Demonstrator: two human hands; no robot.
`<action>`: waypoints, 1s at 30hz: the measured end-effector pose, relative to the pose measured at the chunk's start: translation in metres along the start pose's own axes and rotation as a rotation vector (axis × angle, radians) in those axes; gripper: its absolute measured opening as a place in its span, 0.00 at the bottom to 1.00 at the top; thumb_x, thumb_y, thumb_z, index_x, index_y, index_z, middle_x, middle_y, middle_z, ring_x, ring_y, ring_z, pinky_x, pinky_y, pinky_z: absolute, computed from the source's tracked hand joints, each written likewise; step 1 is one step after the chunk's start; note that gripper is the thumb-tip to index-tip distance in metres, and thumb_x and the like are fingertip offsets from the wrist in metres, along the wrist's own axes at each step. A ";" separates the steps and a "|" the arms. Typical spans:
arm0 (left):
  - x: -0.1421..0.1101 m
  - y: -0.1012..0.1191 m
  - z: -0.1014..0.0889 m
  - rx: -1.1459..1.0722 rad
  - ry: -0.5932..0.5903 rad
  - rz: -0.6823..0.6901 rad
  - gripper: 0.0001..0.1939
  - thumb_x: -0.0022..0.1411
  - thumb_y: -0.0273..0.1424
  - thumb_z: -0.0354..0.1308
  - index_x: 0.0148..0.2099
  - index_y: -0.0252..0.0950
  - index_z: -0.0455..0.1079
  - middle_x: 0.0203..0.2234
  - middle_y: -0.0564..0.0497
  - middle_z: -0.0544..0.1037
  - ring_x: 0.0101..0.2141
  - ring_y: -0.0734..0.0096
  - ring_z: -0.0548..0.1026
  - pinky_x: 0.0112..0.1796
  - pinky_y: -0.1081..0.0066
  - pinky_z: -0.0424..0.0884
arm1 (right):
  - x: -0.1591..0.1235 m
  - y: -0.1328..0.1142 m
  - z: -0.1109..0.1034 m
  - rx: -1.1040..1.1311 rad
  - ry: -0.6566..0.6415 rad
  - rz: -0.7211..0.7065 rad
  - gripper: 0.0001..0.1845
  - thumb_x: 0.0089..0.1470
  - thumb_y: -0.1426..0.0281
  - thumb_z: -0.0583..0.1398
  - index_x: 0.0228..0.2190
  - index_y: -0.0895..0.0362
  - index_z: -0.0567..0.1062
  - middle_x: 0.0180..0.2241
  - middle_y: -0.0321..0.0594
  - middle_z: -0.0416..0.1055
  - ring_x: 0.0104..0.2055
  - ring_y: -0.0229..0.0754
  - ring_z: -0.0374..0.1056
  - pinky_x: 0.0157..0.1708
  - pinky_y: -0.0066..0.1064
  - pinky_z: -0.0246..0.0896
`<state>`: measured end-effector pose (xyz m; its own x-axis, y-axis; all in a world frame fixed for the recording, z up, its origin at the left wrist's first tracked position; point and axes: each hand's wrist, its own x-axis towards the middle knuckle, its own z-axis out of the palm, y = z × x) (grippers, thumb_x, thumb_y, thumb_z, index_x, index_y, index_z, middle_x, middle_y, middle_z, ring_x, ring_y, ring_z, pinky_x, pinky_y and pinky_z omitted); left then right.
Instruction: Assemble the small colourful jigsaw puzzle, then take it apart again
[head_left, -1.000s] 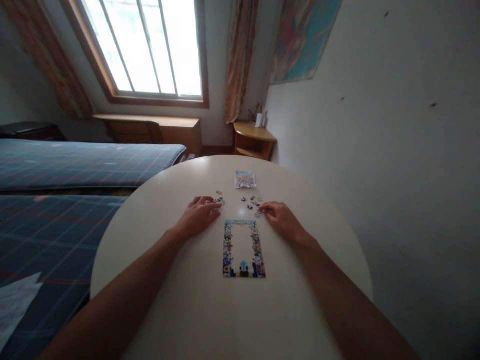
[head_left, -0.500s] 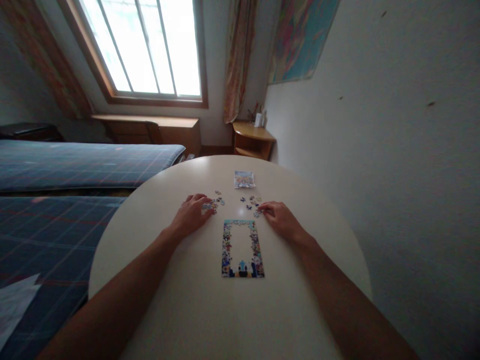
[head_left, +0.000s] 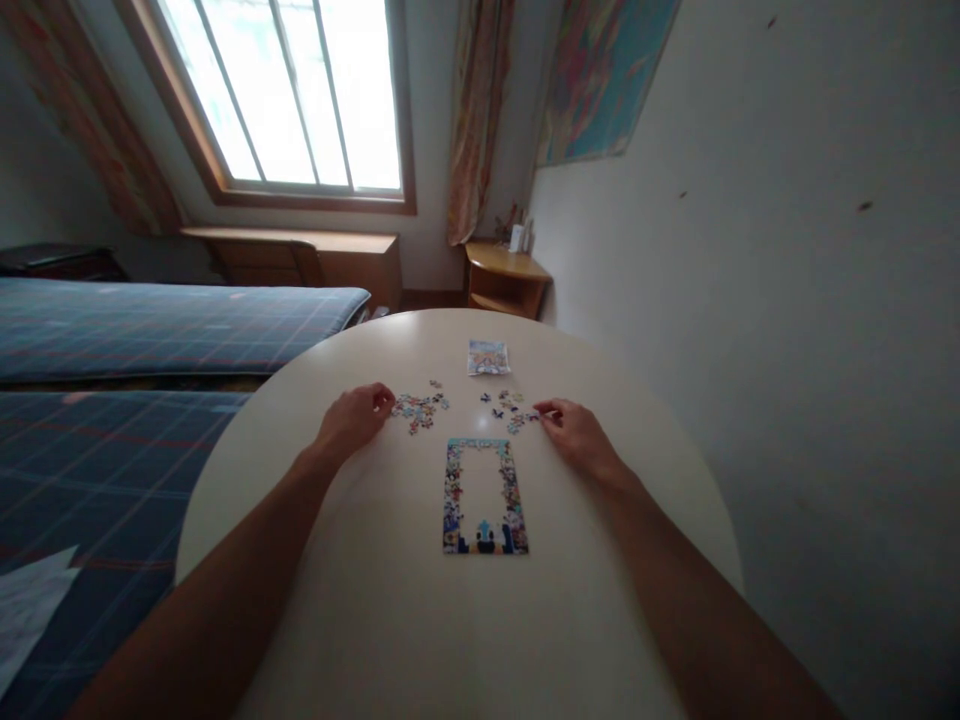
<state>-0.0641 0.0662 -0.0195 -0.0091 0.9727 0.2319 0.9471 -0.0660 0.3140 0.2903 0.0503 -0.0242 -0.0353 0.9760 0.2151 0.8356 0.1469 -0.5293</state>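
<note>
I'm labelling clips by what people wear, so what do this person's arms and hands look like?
The left hand and right hand are bare, with no gloves. The left forearm and right forearm are uncovered as far as the picture shows, with no sleeve, watch or bracelet visible. Fine details such as nails or a thin ring are too small to tell.

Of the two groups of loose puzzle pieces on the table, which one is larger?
The left group, by the left hand: it spreads wider and has visibly more pieces than the right group.
</note>
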 end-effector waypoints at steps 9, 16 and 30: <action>-0.002 0.002 -0.007 0.025 -0.009 -0.036 0.12 0.62 0.37 0.53 0.42 0.41 0.76 0.37 0.50 0.82 0.36 0.63 0.79 0.39 0.69 0.71 | 0.002 0.010 0.006 -0.050 0.062 -0.029 0.14 0.54 0.75 0.58 0.40 0.58 0.80 0.41 0.46 0.76 0.40 0.43 0.71 0.45 0.34 0.64; -0.002 0.001 -0.006 0.042 -0.009 -0.059 0.13 0.62 0.37 0.52 0.42 0.42 0.76 0.37 0.50 0.82 0.38 0.61 0.79 0.41 0.68 0.71 | 0.004 0.013 0.007 -0.065 0.058 -0.028 0.13 0.54 0.74 0.58 0.39 0.56 0.80 0.42 0.45 0.76 0.41 0.42 0.71 0.46 0.33 0.63; -0.001 0.000 -0.006 0.034 -0.020 -0.084 0.13 0.62 0.37 0.52 0.42 0.41 0.76 0.36 0.49 0.82 0.36 0.61 0.79 0.39 0.68 0.71 | 0.003 0.011 0.006 -0.065 0.044 -0.034 0.14 0.54 0.75 0.57 0.40 0.57 0.80 0.41 0.45 0.76 0.40 0.43 0.71 0.46 0.34 0.63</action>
<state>-0.0661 0.0637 -0.0142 -0.0830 0.9788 0.1870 0.9535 0.0235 0.3005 0.2961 0.0554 -0.0338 -0.0410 0.9623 0.2690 0.8682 0.1675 -0.4670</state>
